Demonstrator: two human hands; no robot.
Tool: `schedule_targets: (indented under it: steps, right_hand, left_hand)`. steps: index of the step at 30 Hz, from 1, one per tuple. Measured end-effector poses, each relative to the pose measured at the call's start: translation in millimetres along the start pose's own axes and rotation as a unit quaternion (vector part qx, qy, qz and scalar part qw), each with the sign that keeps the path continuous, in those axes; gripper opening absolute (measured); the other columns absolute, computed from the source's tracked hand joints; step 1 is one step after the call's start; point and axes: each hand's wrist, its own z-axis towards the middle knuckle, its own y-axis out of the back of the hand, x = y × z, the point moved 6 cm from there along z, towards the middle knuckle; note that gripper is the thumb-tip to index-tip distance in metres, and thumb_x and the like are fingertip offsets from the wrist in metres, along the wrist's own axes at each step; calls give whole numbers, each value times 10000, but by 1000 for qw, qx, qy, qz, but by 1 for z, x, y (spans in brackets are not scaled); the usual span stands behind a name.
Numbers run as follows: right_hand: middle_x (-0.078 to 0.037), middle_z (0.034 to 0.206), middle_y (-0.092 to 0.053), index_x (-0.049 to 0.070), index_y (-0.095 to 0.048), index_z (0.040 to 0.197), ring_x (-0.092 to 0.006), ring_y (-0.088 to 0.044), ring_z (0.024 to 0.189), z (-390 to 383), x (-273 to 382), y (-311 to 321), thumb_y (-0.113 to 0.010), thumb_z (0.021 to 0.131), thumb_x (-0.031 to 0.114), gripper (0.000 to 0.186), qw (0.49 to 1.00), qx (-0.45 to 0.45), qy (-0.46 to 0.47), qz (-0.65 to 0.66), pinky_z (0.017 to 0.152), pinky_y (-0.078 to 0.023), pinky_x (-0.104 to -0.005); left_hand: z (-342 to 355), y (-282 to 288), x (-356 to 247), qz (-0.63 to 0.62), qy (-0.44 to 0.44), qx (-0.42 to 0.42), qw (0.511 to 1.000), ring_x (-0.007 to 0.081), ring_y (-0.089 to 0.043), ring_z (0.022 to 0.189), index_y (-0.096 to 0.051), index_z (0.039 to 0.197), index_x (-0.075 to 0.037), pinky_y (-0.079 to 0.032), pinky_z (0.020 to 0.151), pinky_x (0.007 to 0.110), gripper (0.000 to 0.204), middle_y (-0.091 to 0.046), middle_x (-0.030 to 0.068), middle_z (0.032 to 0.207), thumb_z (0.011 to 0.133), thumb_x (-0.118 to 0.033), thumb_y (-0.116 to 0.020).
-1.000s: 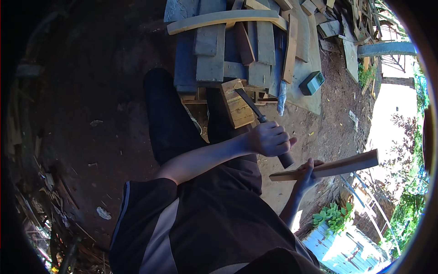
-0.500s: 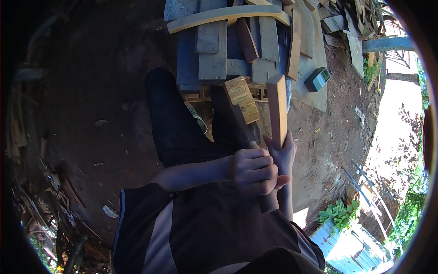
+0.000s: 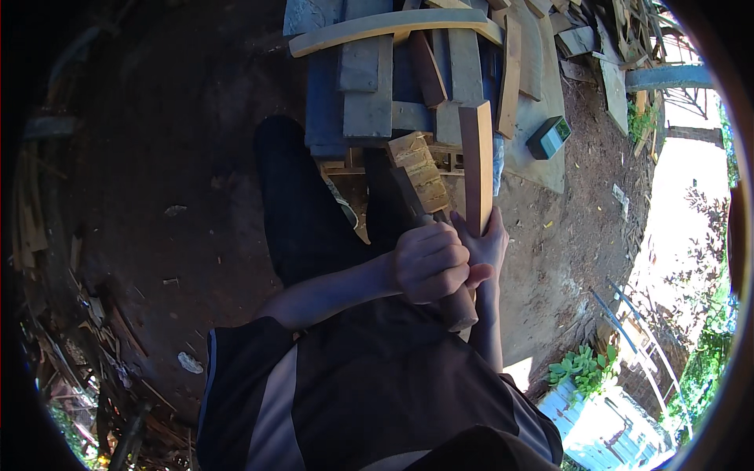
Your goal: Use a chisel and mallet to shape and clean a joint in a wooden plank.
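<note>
My left hand [image 3: 432,263] is closed in a fist round the thick wooden handle of a tool with a dark, flat blade [image 3: 410,191]. The handle's butt points back toward my shirt. Beside it, my right hand [image 3: 488,239] grips the lower end of a smooth, slightly curved piece of wood [image 3: 477,169], which stands up and away from me. The fists are close together, and the left one partly hides the right wrist. Just beyond the blade is a notched, pale wood block [image 3: 420,169] near my right knee.
Ahead, grey boards [image 3: 367,94] lie stacked, with a long curved wood strip [image 3: 385,30] across them. A small dark green box [image 3: 548,138] sits right of the stack. Wood scraps [image 3: 102,330] lie at the left; a leafy plant [image 3: 585,369] grows at the lower right.
Both hands have moved a little away from my body, carrying the flat-bladed tool and the curved piece of wood with them. The grips look the same.
</note>
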Motion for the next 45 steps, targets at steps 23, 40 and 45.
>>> schedule_targets:
  steps: [23,40,45]
  right_hand:
    - [-200,726,-644,17,-526,863,-396,-649,704,-3,-4,4,-821,768,435,520,1000,5,-5,-23,635,-485,-460]
    - [-184,701,-639,25,-530,867,-372,-635,651,-8,-3,12,-817,777,424,500,997,-64,21,-32,611,-478,-440]
    - [-157,654,-608,24,-519,851,-307,-594,586,1,-28,7,-825,776,429,513,999,-33,-26,8,586,-470,-414]
  left_hand:
    - [-4,-1,17,18,27,-42,999,196,-596,582,-529,964,-61,-505,475,308,301,-588,42,768,838,-127,-795]
    - [4,-11,28,-10,20,-84,996,193,-561,534,-549,830,-29,-463,477,306,236,-561,55,697,806,-59,-781]
    - [3,-15,29,1,27,-87,996,194,-564,539,-547,827,-37,-456,473,304,251,-557,47,695,794,-71,-793]
